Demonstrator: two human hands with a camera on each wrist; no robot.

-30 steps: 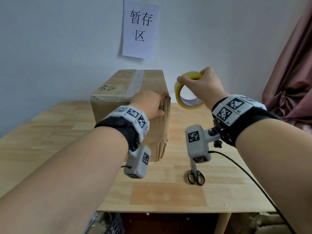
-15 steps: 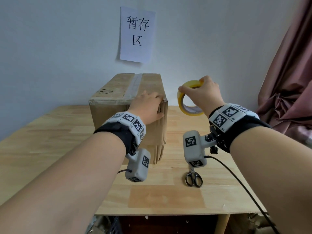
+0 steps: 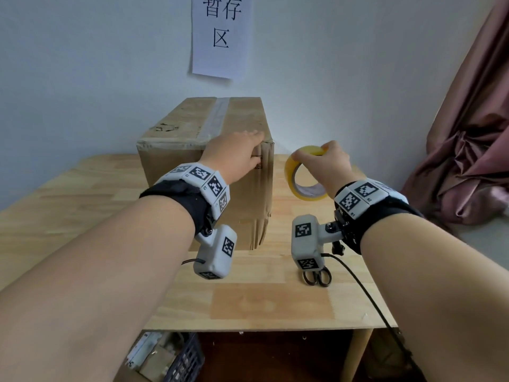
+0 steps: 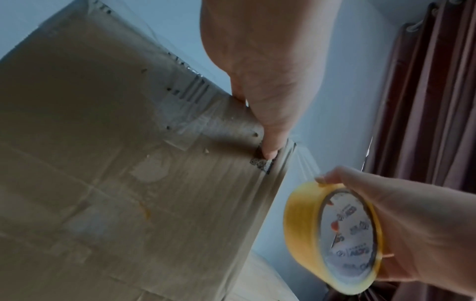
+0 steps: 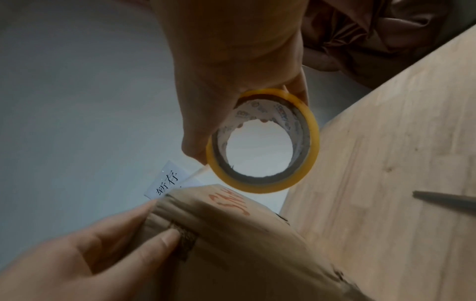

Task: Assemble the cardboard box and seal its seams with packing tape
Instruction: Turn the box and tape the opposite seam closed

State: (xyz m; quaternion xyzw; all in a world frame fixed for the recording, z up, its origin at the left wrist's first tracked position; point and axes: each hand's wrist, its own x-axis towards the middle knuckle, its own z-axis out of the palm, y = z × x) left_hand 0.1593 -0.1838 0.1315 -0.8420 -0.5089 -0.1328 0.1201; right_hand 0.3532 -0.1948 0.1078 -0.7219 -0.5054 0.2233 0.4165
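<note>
A closed brown cardboard box (image 3: 242,117) stands on the wooden table (image 3: 82,194), an old tape strip along its top. My left hand (image 3: 239,155) lies over the box's top front right corner, fingers on top. Its thumb (image 4: 268,142) presses the front face of the box (image 4: 103,142) by a dark patch. My right hand (image 3: 327,166) grips a yellow roll of packing tape (image 3: 292,175) from above, just right of the box and above the table. A thin clear strip runs from the tape roll (image 5: 313,130) to the corner of the box (image 5: 244,244).
Black-handled scissors (image 3: 316,277) lie on the table near its front edge, partly behind the right wrist camera. A paper sign (image 3: 220,37) hangs on the wall behind the box. A pink curtain (image 3: 468,133) hangs at the right. Crates sit under the table.
My right hand has lowered the tape roll from the height of the box's top to beside its upper side. My left hand has slid up onto the top corner.
</note>
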